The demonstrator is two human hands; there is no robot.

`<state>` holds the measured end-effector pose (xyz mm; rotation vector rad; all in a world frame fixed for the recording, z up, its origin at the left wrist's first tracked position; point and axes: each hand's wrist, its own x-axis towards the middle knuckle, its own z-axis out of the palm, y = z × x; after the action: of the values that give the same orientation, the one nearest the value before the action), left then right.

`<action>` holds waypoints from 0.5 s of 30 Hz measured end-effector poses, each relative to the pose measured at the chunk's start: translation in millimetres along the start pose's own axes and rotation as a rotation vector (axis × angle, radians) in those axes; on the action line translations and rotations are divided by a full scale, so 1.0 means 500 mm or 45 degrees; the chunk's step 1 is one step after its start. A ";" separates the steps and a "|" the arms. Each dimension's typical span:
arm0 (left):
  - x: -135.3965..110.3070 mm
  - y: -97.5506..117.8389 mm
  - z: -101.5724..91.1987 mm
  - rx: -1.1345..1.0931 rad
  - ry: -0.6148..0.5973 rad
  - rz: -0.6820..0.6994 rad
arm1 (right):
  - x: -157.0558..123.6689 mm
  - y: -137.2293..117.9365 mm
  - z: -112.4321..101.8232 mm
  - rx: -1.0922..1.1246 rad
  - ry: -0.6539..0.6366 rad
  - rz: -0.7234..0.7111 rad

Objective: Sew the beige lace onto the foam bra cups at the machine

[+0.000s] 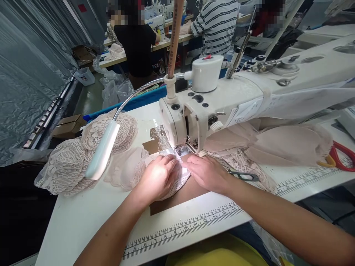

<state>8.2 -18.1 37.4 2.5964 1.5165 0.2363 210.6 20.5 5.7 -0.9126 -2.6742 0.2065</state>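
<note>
Under the lit needle of a white sewing machine [173, 123] lies a pale beige lace piece [181, 181], its scalloped edge turned towards me. My left hand [157, 176] presses on it from the left, fingers bent and closed together over the cloth. On the other side, the fingertips of my right hand [206, 173] grip the lace's right edge, close to the presser foot [179, 150]. My fingers partly cover the lace. Just right of my right wrist, dark thread snips [245, 176] rest on more lace.
Stacked lace pieces [68, 164] and moulded beige cups [288, 144] flank the machine. A lamp head [104, 151] hangs left of my left hand. Red-handled scissors [342, 156] lie far right. A ruler strip [183, 231] runs along the front edge. Two people work at tables behind.
</note>
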 end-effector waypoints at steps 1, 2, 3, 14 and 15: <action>0.003 0.002 0.006 -0.004 0.005 0.015 | -0.001 0.000 0.001 -0.002 -0.004 -0.004; 0.005 0.003 0.012 -0.001 0.002 0.028 | -0.001 0.000 0.002 -0.005 -0.006 -0.005; 0.007 0.005 0.016 0.004 -0.003 0.038 | -0.002 0.001 0.003 -0.008 -0.006 -0.003; 0.009 -0.001 0.025 0.049 -0.077 0.030 | -0.002 0.000 0.006 -0.032 0.002 0.040; 0.010 -0.001 0.025 0.048 -0.076 0.028 | -0.002 -0.001 0.005 -0.030 0.005 0.038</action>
<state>12.6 -13.9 25.3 2.6256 1.4873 0.1327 210.2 19.5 3.3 -0.9599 -2.6663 0.1801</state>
